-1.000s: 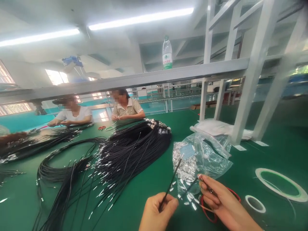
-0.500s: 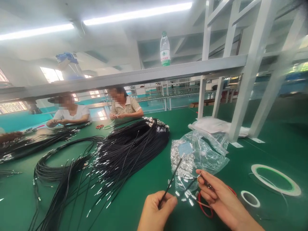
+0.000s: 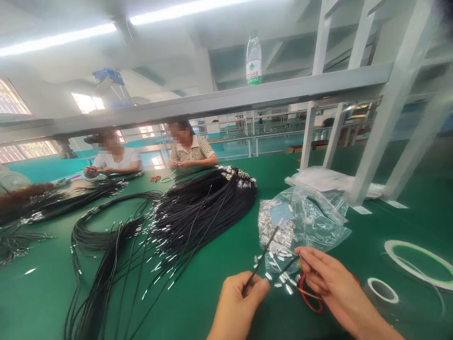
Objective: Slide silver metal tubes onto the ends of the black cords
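Black cord (image 3: 264,255) rises from the left grip (image 3: 240,302), slanting away and to the right over the tabletop (image 3: 198,302). Well left of that grip, a bundle of dark cords (image 3: 106,274) curves loosely, with a person in white (image 3: 122,163) beyond it. Next comes a big heap of cords (image 3: 208,203), its silvery tips fanned toward the near left, perhaps so that single ones come free easily; behind it is a person in a striped shirt (image 3: 196,153). Left thumb and finger are pressed together around the cord well below its tip, likely to leave that end free and steady. Just beyond both grips lies a clear bag (image 3: 322,231) with small metal pieces (image 3: 274,229) spilling toward them, probably set there for a short reach. Thumb and fingertips of the right grip (image 3: 327,278) are pinched on a second dark strand (image 3: 288,267) slanting down leftward; whether it belongs to the same cord, I cannot tell. Under that grip shows a red loop (image 3: 311,302), seemingly a scissors handle, and to its right a small white ring (image 3: 382,298) and a larger ring (image 3: 391,248) lie flat, apparently out of the fingers' way. The held cord looks thin, dull black and fairly straight, ending in a pale tip too small to make out.
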Tool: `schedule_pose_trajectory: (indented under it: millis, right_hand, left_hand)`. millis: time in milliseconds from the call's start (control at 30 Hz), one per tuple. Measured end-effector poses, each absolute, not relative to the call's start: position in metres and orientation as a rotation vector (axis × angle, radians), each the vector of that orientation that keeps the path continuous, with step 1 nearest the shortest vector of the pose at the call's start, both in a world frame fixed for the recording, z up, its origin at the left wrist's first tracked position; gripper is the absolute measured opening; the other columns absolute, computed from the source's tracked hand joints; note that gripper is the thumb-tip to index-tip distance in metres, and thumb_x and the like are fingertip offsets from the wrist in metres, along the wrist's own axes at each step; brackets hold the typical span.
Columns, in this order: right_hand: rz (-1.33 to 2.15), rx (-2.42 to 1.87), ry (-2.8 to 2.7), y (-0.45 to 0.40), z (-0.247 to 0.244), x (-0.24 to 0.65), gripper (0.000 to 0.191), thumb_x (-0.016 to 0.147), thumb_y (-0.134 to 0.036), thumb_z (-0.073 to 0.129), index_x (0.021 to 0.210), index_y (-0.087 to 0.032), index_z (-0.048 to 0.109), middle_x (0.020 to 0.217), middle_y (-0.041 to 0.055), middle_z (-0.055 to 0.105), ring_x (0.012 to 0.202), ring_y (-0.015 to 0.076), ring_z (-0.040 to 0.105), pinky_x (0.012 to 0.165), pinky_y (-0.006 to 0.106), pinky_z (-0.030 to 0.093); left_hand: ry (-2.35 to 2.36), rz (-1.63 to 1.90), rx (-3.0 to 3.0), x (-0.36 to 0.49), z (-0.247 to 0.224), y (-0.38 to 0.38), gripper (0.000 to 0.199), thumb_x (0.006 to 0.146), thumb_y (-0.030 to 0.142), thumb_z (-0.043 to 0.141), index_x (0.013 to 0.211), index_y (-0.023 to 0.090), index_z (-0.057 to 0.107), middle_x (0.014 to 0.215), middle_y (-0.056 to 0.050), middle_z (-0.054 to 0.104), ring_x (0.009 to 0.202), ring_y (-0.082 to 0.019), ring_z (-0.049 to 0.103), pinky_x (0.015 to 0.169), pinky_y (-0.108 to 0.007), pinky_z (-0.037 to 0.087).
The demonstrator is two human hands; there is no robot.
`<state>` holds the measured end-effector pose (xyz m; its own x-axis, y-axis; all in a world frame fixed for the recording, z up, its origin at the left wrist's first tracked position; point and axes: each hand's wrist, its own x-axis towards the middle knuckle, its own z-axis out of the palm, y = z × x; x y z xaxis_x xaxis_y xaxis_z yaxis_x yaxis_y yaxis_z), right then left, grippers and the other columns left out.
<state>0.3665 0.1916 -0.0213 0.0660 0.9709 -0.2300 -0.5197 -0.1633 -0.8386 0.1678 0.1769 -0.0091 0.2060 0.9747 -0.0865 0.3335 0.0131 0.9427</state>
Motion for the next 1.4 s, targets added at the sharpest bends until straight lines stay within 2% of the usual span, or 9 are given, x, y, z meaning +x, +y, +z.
schedule_pose_trajectory:
  millis: [200,367,433,533,633,767,933,1100,1400]
  right_hand:
    - [1.576,-0.973,-0.590,0.192,-0.025,0.367,0.056,0.045,-0.051,0.090,0.076,-0.013,0.062,0.057,-0.0038,0.043,0.043,-0.0002,0.016,0.040,0.018,0.012]
    - [1.652,-0.960,-0.662,0.185,-0.035,0.350,0.051,0.056,-0.052,0.086,0.081,-0.012,0.065,0.057,-0.0037,0.043,0.043,-0.0003,0.015,0.040,0.016,0.011]
    - [1.658,-0.937,-0.632,0.183,-0.036,0.347,0.047,0.061,-0.050,0.084,0.084,-0.013,0.067,0.059,-0.0027,0.044,0.044,0.0004,0.015,0.039,0.016,0.013]
    - [1.681,-0.870,-0.457,0.183,-0.032,0.350,0.038,0.064,-0.040,0.083,0.087,-0.012,0.069,0.068,0.0006,0.050,0.047,0.0021,0.020,0.040,0.016,0.023]
    - [1.695,-0.833,-0.315,0.186,-0.026,0.358,0.032,0.056,-0.027,0.085,0.079,-0.010,0.070,0.078,0.0066,0.056,0.053,0.0052,0.029,0.043,0.018,0.031]
    - [1.665,-0.831,-0.310,0.187,-0.022,0.363,0.033,0.047,-0.016,0.086,0.075,-0.010,0.071,0.083,0.0115,0.061,0.054,0.0059,0.028,0.044,0.019,0.033]
    - [1.650,-0.878,-0.386,0.187,-0.023,0.364,0.043,0.049,-0.024,0.090,0.085,-0.010,0.072,0.077,0.0086,0.060,0.051,0.0034,0.021,0.042,0.017,0.026]
    - [1.600,-0.887,-0.522,0.192,-0.026,0.370,0.042,0.060,-0.035,0.086,0.093,-0.013,0.071,0.078,0.0074,0.060,0.050,0.0036,0.023,0.043,0.018,0.025]
    - [1.501,-0.883,-0.608,0.194,-0.025,0.383,0.036,0.066,-0.039,0.083,0.087,-0.014,0.066,0.064,-0.0008,0.047,0.047,0.0034,0.021,0.042,0.018,0.022]
  left_hand:
    - [1.329,0.866,1.469,0.170,-0.011,0.177,0.043,0.073,0.054,0.054,0.068,0.012,0.059,0.058,0.003,0.036,0.058,-0.011,0.029,0.054,-0.025,0.022]
    - [1.307,0.861,1.455,0.176,-0.013,0.174,0.037,0.073,0.051,0.055,0.066,0.015,0.056,0.054,0.005,0.032,0.054,-0.010,0.026,0.051,-0.025,0.020]
    - [1.298,0.881,1.445,0.176,-0.012,0.174,0.037,0.073,0.051,0.055,0.065,0.015,0.055,0.054,0.005,0.032,0.054,-0.010,0.026,0.051,-0.025,0.019]
    - [1.316,0.908,1.415,0.173,-0.009,0.176,0.041,0.073,0.055,0.056,0.067,0.014,0.056,0.056,0.005,0.033,0.056,-0.010,0.026,0.052,-0.024,0.020]
    - [1.339,0.912,1.425,0.169,-0.008,0.177,0.045,0.073,0.058,0.056,0.069,0.013,0.058,0.058,0.004,0.035,0.057,-0.010,0.027,0.053,-0.024,0.021]
    - [1.370,0.910,1.451,0.166,-0.007,0.177,0.046,0.074,0.059,0.055,0.070,0.013,0.059,0.058,0.005,0.031,0.057,-0.010,0.025,0.053,-0.024,0.020]
    - [1.387,0.892,1.451,0.164,-0.006,0.176,0.047,0.074,0.059,0.055,0.071,0.013,0.059,0.058,0.005,0.032,0.057,-0.010,0.025,0.053,-0.024,0.021]
    - [1.341,0.898,1.456,0.165,-0.006,0.177,0.048,0.073,0.060,0.055,0.070,0.012,0.060,0.058,0.005,0.034,0.057,-0.010,0.027,0.054,-0.024,0.022]
    - [1.301,0.829,1.476,0.167,-0.006,0.175,0.047,0.072,0.059,0.056,0.069,0.013,0.059,0.057,0.005,0.034,0.056,-0.010,0.027,0.053,-0.024,0.021]
